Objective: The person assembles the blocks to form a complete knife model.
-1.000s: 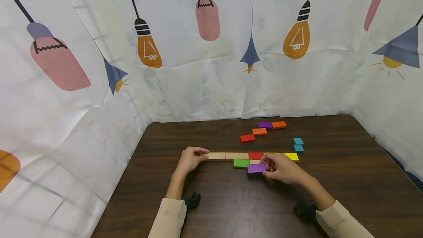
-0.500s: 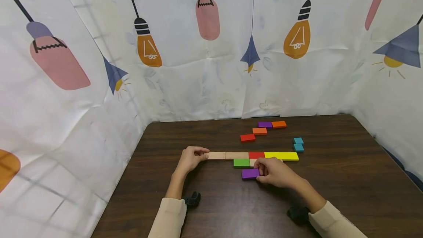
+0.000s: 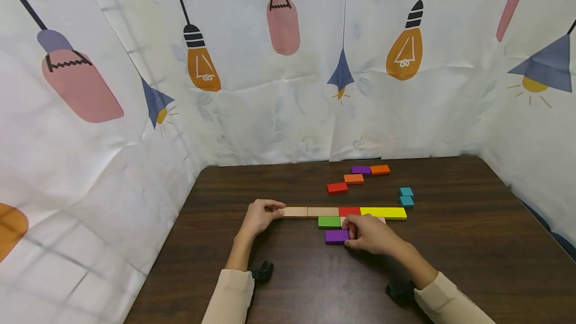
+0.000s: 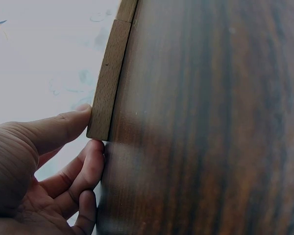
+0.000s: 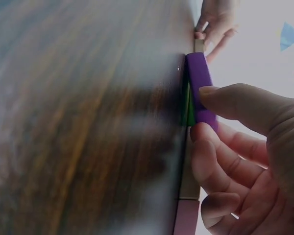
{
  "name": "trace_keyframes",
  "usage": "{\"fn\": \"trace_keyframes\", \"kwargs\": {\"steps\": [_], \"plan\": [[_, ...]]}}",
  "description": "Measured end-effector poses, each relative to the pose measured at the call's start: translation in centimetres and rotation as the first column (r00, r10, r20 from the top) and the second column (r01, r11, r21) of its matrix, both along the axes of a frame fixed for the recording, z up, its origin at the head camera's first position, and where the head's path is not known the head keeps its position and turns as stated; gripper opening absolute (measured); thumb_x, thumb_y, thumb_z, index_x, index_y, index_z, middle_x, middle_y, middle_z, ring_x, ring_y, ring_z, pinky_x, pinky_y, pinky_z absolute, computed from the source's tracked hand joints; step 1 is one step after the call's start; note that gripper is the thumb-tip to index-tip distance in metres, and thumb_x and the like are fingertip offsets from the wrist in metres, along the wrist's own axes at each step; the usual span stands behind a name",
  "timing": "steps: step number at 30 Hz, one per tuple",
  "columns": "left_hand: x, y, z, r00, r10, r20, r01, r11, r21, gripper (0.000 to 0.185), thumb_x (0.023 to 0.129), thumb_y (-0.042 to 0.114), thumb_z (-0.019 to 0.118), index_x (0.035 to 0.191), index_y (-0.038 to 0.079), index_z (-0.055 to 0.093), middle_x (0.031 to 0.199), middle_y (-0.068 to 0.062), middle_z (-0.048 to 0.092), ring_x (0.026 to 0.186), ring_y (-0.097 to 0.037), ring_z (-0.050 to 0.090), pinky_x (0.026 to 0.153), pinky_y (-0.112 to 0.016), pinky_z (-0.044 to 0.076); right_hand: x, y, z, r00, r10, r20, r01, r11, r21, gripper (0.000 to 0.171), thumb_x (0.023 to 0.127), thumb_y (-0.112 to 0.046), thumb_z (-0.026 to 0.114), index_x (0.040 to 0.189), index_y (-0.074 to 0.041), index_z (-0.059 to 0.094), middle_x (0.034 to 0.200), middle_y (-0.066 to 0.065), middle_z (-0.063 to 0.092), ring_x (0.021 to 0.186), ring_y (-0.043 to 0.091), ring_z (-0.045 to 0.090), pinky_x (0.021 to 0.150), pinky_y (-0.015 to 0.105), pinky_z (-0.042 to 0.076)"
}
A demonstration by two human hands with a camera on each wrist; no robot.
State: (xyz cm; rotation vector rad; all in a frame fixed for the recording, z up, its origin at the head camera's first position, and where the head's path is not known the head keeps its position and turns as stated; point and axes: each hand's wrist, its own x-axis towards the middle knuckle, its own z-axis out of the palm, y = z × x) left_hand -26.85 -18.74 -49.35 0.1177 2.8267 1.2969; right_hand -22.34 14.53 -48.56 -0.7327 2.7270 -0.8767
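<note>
While the left hand [image 3: 259,217] grip pinches the tan block [image 3: 294,212] end, the right hand [image 3: 370,234] grip holds the purple block [image 3: 336,236] on the counter [image 3: 450,244], w/ green block [image 3: 329,222] adj.

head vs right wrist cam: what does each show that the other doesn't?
Head only: the whole table, the loose red block, two orange blocks, a second purple block, two teal blocks, the yellow block in the row, and the lamp-print backdrop.
Right wrist only: a close side view of the thumb on the purple block and fingers curled beneath it.
Both: the right hand gripping that purple block, the green block, and the left hand at the row's end.
</note>
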Motion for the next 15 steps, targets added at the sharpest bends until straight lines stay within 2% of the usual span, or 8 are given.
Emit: {"fn": "trace_keyframes", "kwargs": {"steps": [15], "plan": [[-0.09, 0.03, -0.06, 1.0, 0.001, -0.004, -0.001, 1.0, -0.007, 0.014, 0.083, 0.023, 0.076, 0.097, 0.023, 0.078, 0.081, 0.003, 0.067, 0.072, -0.014, 0.058, 0.063, -0.029, 0.046, -0.46, -0.77, 0.33, 1.0, 0.015, 0.023, -0.015, 0.999, 0.033, 0.021, 0.081, -0.025, 0.077, 0.096, -0.02, 0.063, 0.071, -0.013, 0.056, 0.065, 0.007, 0.051, 0.064, 0.023, 0.043]]}}
